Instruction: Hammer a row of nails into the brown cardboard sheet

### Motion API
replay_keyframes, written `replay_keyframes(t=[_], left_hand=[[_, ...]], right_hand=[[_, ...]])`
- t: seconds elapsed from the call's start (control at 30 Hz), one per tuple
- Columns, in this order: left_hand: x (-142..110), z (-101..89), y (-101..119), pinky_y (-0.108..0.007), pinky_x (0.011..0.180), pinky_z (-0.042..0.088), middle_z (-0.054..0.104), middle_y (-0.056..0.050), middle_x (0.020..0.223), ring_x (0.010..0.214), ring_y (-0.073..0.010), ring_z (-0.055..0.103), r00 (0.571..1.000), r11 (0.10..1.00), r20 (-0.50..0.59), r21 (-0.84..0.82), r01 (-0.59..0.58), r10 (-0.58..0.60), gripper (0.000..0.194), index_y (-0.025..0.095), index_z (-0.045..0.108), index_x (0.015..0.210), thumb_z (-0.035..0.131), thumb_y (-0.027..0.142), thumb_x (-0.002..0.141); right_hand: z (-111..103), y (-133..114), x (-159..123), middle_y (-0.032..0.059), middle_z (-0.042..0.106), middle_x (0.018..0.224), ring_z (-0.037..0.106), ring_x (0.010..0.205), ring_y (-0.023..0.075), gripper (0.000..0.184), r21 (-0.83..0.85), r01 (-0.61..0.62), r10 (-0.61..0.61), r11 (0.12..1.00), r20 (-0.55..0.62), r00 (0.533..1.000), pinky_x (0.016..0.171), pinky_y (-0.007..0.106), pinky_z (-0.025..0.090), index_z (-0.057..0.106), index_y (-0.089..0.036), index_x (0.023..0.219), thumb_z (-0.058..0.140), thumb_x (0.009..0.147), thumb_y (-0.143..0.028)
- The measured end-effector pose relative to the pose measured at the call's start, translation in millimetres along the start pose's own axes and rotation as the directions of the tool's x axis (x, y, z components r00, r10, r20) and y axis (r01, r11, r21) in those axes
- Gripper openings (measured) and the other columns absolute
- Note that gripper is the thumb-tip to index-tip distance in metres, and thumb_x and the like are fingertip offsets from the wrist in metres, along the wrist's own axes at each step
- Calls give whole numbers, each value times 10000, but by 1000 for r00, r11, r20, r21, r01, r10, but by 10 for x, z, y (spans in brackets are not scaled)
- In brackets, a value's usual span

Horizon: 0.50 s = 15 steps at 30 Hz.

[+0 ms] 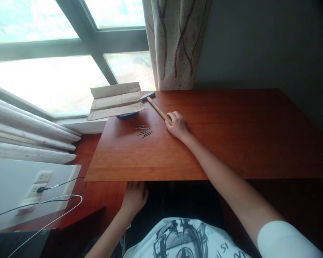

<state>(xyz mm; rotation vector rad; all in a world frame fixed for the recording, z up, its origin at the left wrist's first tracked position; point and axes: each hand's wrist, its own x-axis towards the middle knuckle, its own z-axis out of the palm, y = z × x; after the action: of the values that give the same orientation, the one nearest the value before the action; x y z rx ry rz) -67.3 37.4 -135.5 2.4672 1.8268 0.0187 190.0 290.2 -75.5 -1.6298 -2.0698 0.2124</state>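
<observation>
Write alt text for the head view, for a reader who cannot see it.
A person's right hand holds a wooden-handled hammer on a reddish-brown table; the left hand is at its near edge, fingertips hidden. Loose nails lie to the left of the right hand; beyond them, creased cardboard sits over something blue near a window.

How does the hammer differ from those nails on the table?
The hammer is one big tool, while the nails are several small, thin pieces. The hammer shows pale wood along its handle; the nails look dark grey. The right hand holds the hammer, whereas no hand touches the nails. Both are over the reddish-brown tabletop.
</observation>
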Motion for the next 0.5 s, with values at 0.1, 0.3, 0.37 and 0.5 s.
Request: replay_keyframes(t=[0.1, 0.3, 0.37, 0.5], left_hand=[[-55, -115, 19, -512, 902, 561, 717, -187, 1095, 1034, -369, 682, 999, 999, 45, -34, -9, 11, 310, 128, 697, 1119, 516, 116, 867], [-291, -141, -62, -543, 1066, 504, 703, -158, 1276, 1204, -366, 642, 997, 995, 49, -84, -48, 53, 460, 174, 692, 1258, 541, 108, 828], [-359, -127, -81, -541, 1062, 510, 715, -145, 1262, 1206, -361, 645, 996, 994, 59, -98, -55, 61, 462, 190, 701, 1252, 545, 111, 824], [-407, -140, -84, -541, 1045, 519, 724, -143, 1239, 1183, -359, 658, 996, 992, 69, -119, -49, 58, 464, 194, 707, 1250, 542, 115, 824]], right_hand=[[-2, 7, 8, 107, 667, 1329, 687, 1102, 254, 324, 4, 0, 0, 1000, 8, 1000, 924, 472, 594, 657, -196, 1299, 667, 1016, -353], [-1, 8, 17, 106, 668, 1325, 686, 1105, 256, 325, -1, -10, 10, 1000, 17, 1000, 926, 476, 593, 658, -193, 1296, 671, 1014, -352], [-3, 4, 14, 106, 668, 1324, 686, 1105, 255, 322, -4, -13, 13, 1000, 17, 1000, 927, 475, 592, 659, -193, 1294, 670, 1014, -352], [-6, 2, 8, 107, 667, 1328, 685, 1106, 255, 320, -7, -10, 10, 1000, 11, 1000, 928, 474, 592, 659, -196, 1294, 667, 1016, -352]])
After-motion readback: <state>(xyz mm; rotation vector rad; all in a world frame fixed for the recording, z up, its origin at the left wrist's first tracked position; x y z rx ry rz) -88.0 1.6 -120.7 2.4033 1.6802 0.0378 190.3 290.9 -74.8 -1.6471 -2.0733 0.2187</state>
